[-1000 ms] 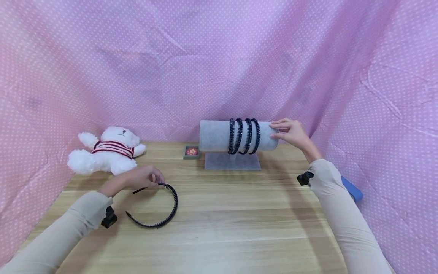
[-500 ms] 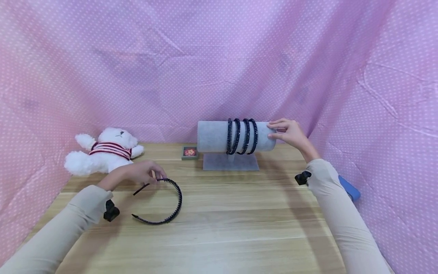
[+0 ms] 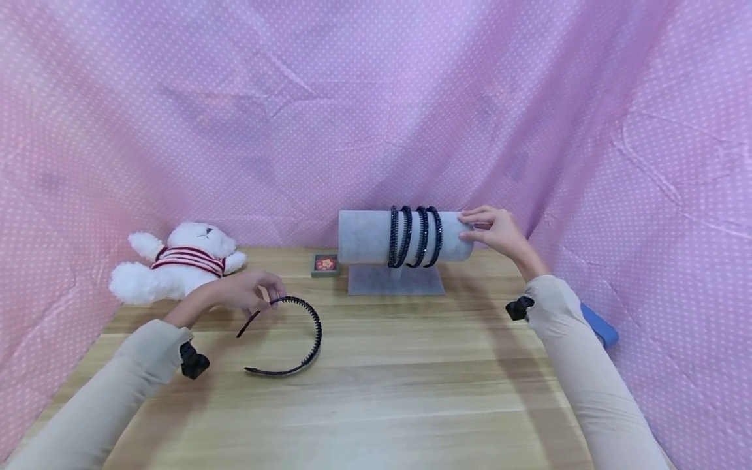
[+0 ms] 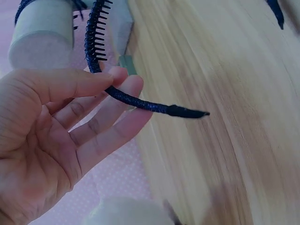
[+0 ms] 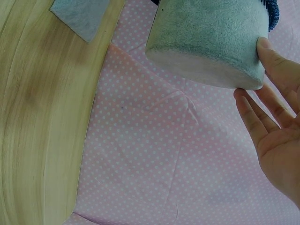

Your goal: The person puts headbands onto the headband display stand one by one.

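Note:
A black toothed headband [image 3: 319,329] is raised over the left part of the wooden table, its open ends toward the person. My left hand [image 3: 249,290] pinches it near one tip; the left wrist view shows the thumb and fingers [image 4: 129,84] on the band. At the back stands a grey velvet roll stand [image 3: 367,236], with several black headbands [image 3: 422,236] around its roll. My right hand [image 3: 498,232] holds the right end of that roll between thumb and fingers. The right wrist view shows the fingertips [image 5: 241,93] at the roll's end edge.
A white plush bear [image 3: 188,261] in a striped top lies at the back left. Left of the stand sits a small green-framed tray [image 3: 325,264] with a red pattern. A blue object [image 3: 599,324] is partly hidden behind the right sleeve. Pink dotted cloth [image 3: 376,111] surrounds the table [image 3: 376,391].
My left hand has lifted the headband slightly and carried it to the right, away from me. The right hand stays on the roll's end; the headbands on the roll keep their places.

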Motion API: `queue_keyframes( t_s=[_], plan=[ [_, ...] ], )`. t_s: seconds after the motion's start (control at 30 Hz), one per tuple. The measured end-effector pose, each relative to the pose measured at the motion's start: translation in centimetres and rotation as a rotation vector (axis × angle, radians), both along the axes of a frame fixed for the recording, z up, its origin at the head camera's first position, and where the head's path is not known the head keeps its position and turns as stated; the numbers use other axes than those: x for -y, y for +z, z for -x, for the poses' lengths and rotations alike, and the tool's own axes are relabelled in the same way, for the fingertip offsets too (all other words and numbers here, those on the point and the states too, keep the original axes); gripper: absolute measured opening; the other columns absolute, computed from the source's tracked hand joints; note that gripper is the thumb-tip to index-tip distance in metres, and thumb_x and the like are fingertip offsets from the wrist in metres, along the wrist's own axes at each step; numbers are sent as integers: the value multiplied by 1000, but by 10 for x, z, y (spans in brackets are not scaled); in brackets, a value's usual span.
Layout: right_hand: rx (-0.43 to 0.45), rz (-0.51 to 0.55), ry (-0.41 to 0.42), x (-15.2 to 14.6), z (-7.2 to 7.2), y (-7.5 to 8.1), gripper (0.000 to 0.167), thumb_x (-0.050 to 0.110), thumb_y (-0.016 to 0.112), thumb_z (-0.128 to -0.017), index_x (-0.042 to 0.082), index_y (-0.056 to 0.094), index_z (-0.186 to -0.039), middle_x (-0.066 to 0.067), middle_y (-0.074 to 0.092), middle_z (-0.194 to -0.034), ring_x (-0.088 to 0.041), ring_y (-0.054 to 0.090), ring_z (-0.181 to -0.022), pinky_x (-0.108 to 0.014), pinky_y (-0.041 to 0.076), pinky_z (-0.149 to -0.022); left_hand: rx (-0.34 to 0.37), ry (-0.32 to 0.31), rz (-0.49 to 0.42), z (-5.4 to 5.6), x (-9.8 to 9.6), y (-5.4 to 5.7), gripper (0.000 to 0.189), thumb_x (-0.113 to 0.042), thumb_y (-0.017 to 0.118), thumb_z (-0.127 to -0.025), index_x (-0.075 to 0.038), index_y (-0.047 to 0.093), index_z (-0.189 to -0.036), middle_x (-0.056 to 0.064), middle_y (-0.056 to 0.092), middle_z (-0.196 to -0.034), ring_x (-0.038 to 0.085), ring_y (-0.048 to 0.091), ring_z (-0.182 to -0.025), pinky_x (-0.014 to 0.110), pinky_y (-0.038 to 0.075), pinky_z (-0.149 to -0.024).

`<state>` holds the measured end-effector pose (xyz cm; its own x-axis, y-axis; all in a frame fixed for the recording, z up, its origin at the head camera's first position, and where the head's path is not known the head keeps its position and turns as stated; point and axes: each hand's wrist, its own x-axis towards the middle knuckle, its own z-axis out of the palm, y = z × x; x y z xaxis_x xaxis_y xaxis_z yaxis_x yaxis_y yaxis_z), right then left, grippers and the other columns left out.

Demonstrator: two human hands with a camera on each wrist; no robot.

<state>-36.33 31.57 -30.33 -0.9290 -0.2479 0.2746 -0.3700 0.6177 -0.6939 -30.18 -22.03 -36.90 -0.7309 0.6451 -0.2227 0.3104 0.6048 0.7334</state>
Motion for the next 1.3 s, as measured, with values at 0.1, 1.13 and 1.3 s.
queue_keyframes(
  t_s=[0.1,1.13,1.3],
  plan=[
    [-6,4,5,-1,1,-1,45,9,82,-86,-4,68,-127,-24,61,-137,-41,59,-128,-35,52,-103,12,55,-55,-1,4,-1,30,5,69,-87,5,62,-116,20,68,-100,27,72,-84,46,63,-62],
    [-37,36,43,0,-1,-2,43,5,82,-85,-6,68,-125,-25,62,-135,-40,59,-127,-39,51,-107,-180,511,-476,-5,-10,23,49,-1,71,-93,9,51,-136,-3,68,-101,4,71,-86,40,64,-80],
    [-34,37,45,-1,-2,-2,43,3,81,-86,-8,67,-125,-28,61,-136,-43,58,-128,-42,50,-106,-274,565,-596,1,-32,23,46,3,72,-91,9,56,-134,-9,68,-97,2,70,-85,42,63,-78]
  ],
)
